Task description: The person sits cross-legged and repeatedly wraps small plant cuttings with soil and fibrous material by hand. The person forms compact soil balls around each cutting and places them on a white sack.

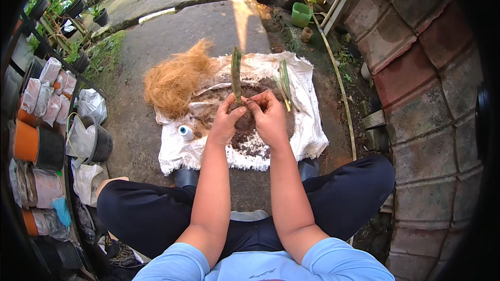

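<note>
Between thumb and fingers, my left hand [226,122] grips the base of an upright green leaf cutting [236,70]. My right hand [268,116] pinches close beside it, at the dark, fibrous root end; what its fingertips hold is too small to tell. Both hands are above a white woven sack [308,125] spread on the ground, strewn with dark soil [250,146]. More long leaf cuttings [286,84] lie on the sack to the right. At its left edge rests a heap of brown coconut fibre [175,80]. A white spool of thread [186,132] is near my left forearm.
A rack with orange and black pots [26,140] and plastic bags runs along the left, beside a black bucket [93,140]. Stacked roof tiles [422,132] line the right side. A long bamboo pole [339,78] lies before them. A green container [301,14] stands farther back.
</note>
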The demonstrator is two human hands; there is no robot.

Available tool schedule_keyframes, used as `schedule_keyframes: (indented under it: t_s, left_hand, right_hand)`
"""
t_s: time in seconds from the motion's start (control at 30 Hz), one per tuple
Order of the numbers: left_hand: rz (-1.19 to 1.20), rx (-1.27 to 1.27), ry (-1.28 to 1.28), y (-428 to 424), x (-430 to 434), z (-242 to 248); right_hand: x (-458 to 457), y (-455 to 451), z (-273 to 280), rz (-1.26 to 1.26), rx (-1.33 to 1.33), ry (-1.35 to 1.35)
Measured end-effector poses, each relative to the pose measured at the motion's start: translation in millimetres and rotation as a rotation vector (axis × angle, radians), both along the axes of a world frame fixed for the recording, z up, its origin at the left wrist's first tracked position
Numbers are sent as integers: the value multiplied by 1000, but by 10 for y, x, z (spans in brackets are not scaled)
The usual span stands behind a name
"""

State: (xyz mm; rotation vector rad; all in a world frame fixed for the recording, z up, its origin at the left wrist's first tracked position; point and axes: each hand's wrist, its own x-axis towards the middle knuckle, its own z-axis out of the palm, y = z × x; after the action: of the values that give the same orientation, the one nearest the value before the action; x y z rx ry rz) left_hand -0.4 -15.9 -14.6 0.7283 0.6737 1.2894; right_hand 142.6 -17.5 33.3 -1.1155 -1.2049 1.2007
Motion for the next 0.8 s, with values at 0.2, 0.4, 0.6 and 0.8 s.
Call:
schedule_keyframes:
  t_s: [0.2, 0.4, 0.6, 0.8]
  left_hand:
    - [28, 47, -39, 59, 15, 74]
    - [12, 2, -153, 64, 76, 115]
    - [25, 51, -253, 85, -1, 139]
    - [118, 78, -257, 143, -116, 123]
  right_hand:
    - [-79, 105, -140, -111, 21, 182]
    - [-14, 180, -246, -127, -119, 590]
    - [156, 248, -297, -310, -109, 236]
    - [386, 325, -555, -297, -236, -68]
